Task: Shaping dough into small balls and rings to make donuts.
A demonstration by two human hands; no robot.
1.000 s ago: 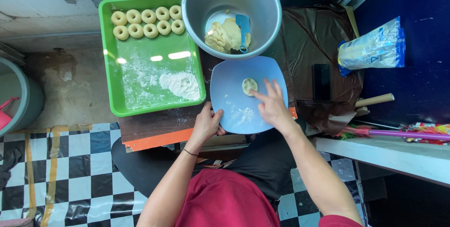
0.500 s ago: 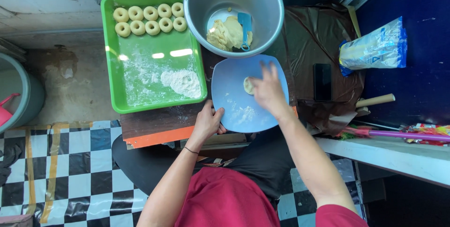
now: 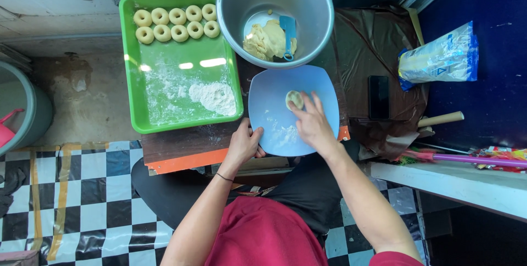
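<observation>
A small round piece of dough [image 3: 294,99] lies on a floured light blue plate [image 3: 269,107]. My right hand [image 3: 313,124] rests flat on the plate with its fingertips touching the dough. The plate's near left edge is held by my left hand [image 3: 244,144]. Beyond the plate stands a grey bucket [image 3: 236,8] with a lump of dough [image 3: 264,40] and a blue scraper [image 3: 288,35] inside.
A green tray [image 3: 132,101] at the left holds several ring-shaped dough pieces [image 3: 175,23] and a heap of flour [image 3: 214,97]. A dark phone [image 3: 379,97], a bag of flour [image 3: 439,57] and a wooden rolling pin handle [image 3: 440,119] lie to the right.
My right hand has drawn back toward me, uncovering the dough piece it had been pressing. The left hand stays on the plate's edge.
</observation>
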